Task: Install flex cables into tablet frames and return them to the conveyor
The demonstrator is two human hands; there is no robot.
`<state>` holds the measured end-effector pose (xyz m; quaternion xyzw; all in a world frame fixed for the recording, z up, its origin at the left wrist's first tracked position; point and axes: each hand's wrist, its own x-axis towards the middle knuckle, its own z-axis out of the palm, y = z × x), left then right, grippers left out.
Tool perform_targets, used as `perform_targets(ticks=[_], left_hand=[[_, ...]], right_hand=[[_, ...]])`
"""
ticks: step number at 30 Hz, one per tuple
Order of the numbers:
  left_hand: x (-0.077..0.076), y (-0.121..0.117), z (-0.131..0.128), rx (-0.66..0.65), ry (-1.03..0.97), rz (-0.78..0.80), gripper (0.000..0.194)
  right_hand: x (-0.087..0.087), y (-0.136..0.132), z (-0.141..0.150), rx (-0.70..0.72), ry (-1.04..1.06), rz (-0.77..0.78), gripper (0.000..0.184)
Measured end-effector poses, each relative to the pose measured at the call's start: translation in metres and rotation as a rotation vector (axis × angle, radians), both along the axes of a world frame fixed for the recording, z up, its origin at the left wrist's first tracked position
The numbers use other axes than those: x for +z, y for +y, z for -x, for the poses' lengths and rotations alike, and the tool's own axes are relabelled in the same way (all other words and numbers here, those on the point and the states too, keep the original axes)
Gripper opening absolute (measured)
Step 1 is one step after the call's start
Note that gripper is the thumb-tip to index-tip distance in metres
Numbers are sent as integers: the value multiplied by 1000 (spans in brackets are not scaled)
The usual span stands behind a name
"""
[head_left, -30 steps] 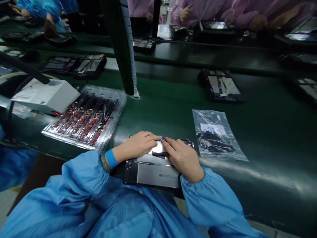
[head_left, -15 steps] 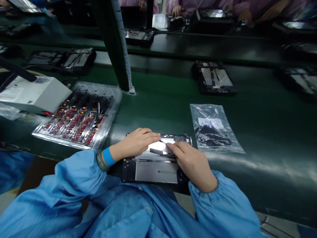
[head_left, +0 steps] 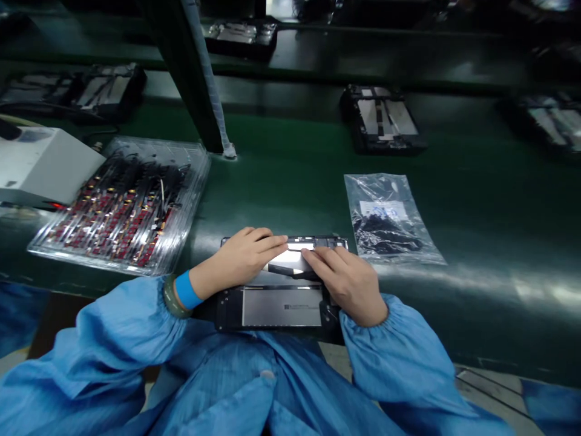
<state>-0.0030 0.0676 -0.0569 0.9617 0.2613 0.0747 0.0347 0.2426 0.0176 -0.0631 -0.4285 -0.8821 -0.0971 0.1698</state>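
An opened tablet lies at the bench's front edge, its silver battery panel showing. My left hand rests over its upper left part, fingers stretched to the right with the tips pressed down near the far edge. My right hand covers the right side, fingers curled, pinching by the bright silver area. A thin black strand, perhaps a cable, runs between the fingertips of both hands. Below it, a black strip crosses the silver area. My right fingers hide part of the tablet.
To the left, a clear plastic tray holds rows of small red-and-black parts beside a white box. A clear bag of black pieces lies to the right. A dark post rises behind. Farther back sits another black device.
The camera view has tilted down and shifted slightly. My right fingertips have moved a little to the left and away from me along the tablet; my left hand stays nearly in place.
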Motion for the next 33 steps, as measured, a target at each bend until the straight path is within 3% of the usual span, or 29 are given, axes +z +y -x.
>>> perform_targets(ticks=[17,21,25,28,33], left_hand=[[-3,0,0,-3,-26,0,39],[-4,2,3,0,-66,52,40],[-5,10,6,45,-197,213,32],[-3,16,2,180,-211,287,32],[0,16,-16,330,32,268,30]], right_hand=[[3,3,4,-16,-27,16,25],[5,-1,-11,-41,-80,29,31],[-5,-25,-37,-259,195,39,35],[-13,-46,-43,-508,467,130,29],[-8,-60,-32,-856,696,595,57]])
